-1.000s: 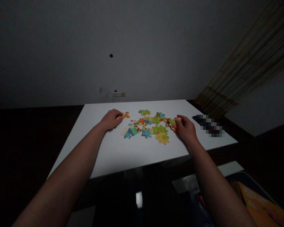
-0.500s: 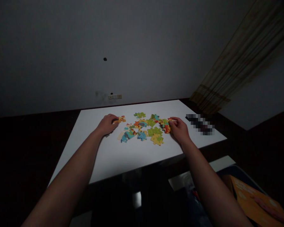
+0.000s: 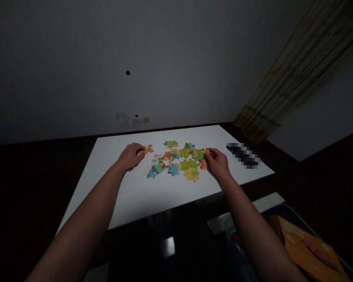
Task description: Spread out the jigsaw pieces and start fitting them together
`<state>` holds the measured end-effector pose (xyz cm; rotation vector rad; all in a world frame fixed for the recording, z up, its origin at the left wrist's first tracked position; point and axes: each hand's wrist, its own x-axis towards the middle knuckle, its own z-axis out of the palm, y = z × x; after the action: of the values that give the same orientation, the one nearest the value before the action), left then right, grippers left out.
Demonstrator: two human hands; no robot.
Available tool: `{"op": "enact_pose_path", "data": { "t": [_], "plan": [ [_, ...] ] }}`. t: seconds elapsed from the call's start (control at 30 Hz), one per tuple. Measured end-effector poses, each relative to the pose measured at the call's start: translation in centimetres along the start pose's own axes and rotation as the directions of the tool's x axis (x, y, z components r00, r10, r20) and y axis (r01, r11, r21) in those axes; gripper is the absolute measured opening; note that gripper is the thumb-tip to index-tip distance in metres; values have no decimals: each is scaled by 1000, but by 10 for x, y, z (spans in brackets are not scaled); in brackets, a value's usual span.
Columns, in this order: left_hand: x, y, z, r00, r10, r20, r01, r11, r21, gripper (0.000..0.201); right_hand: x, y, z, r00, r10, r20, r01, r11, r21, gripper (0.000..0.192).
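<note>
A: Where were the hands at that moment?

B: Both lay on the white bench (image 3: 164, 192), one on each side of the loose puzzle pieces (image 3: 176, 160). The left hand (image 3: 131, 155) rested palm down at the left edge of the scatter, its fingertips curled onto a yellow-orange piece (image 3: 148, 149) lying a little apart from the rest.

A: And the other one?

B: The right hand (image 3: 218, 162) sat at the right edge of the scatter, thumb and fingers closed on a red-and-yellow piece (image 3: 204, 160) that touched its neighbours there.

A: Was either piece off the surface?

B: I could not tell; the room was dim and the pieces were small.

A: How did the pieces lie?

B: Spread flat around the middle of the bench, toward its far half, mostly green, yellow, blue and orange, some touching, some apart.

A: Anything else about?

B: A dark, blurred-out object (image 3: 242, 155) lay on the bench right of the right hand. An orange box (image 3: 308, 248) sat low at the near right, off the bench.
</note>
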<state>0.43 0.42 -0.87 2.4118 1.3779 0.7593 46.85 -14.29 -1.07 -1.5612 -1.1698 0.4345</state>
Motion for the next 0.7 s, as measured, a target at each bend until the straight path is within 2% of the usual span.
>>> {"op": "enact_pose_path", "data": {
  "t": [0.17, 0.3, 0.4, 0.47, 0.57, 0.63, 0.7],
  "plan": [
    [-2, 4, -2, 999, -31, -7, 31, 999, -15, 46, 2, 2, 1, 998, 50, -36, -50, 999, 13, 43],
    [-4, 4, -2, 1000, -23, -3, 23, 999, -27, 46, 4, 5, -1, 986, 44, -158, -42, 999, 16, 48],
    [-5, 3, -2, 1000, -29, -3, 29, 999, -35, 46, 4, 4, -4, 983, 51, -179, -65, 995, -73, 53],
    [-5, 4, -3, 999, -37, 0, 37, 999, -38, 45, 3, -2, -5, 988, -1, -154, -29, 980, -197, 52],
    [-5, 4, -3, 999, -32, 15, 32, 999, -23, 49, -5, -19, -7, 990, -128, -52, 102, 934, -343, 49],
    [-5, 3, -3, 999, -27, 20, 27, 1000, -9, 53, -18, -34, -7, 976, -181, 124, 213, 915, -343, 45],
    [-5, 3, -2, 999, -27, 17, 27, 1000, -6, 55, -36, -46, -3, 921, -213, 326, 317, 897, -308, 42]
  ]
}}
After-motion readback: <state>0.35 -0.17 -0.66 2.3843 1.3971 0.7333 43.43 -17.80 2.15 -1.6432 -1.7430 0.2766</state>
